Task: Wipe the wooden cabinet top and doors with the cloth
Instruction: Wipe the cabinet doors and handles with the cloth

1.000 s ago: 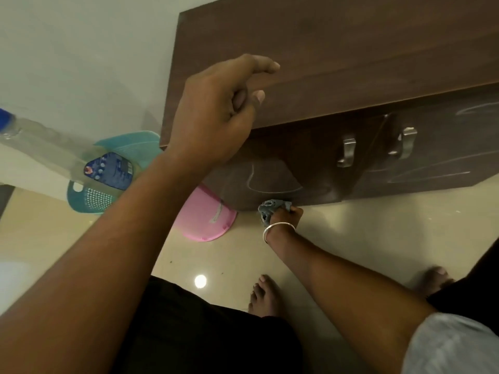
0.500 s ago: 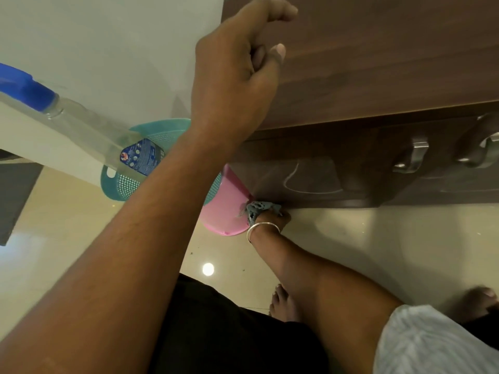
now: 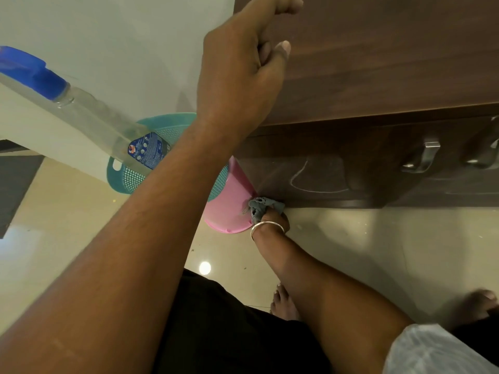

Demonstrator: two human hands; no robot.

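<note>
On the tiled floor by the wall, your right hand [image 3: 272, 218] grips the cloth [image 3: 263, 206] at the cabinet [image 3: 378, 63] door's bottom left corner, left hand [image 3: 240, 74] loosely curled and empty above the top; chalk marks suggest wiping remains.

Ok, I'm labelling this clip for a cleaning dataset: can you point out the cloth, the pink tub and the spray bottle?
cloth [image 3: 261, 207]: head view, on the bunched grey fabric above the right hand's knuckles.
pink tub [image 3: 229, 201]: head view, on its bare pink side wall.
spray bottle [image 3: 108, 122]: head view, on the clear body below the blue cap.
</note>
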